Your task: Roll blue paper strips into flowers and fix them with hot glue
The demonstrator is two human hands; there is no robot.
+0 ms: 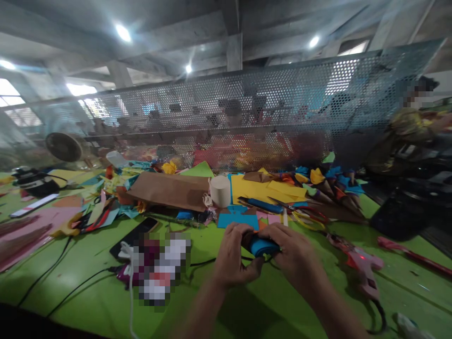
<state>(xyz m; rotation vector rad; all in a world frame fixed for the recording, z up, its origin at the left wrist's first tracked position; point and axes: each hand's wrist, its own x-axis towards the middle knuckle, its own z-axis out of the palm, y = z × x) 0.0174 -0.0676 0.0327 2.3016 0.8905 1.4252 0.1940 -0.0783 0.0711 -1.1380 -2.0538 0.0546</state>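
A curled, bright-blue sheet-like piece [264, 246] with a dark brown section is being held above the glossy green tabletop [100, 301]. The left hand [235, 256] is gripping its left side, fingers and thumb curved; the right hand [294, 249] is pinching its right end. Beyond, a perforated grey partition [197, 113] is standing; white ceiling lights [123, 32] are glowing.

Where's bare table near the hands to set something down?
Best: green table between the pixelated item and left forearm; a black cord crosses its far end. Second: between the pink glue gun and red-pink rod, with small scraps. Crowded: beyond the held blue roll, with brown paper, yellow sheets and a white cylinder.
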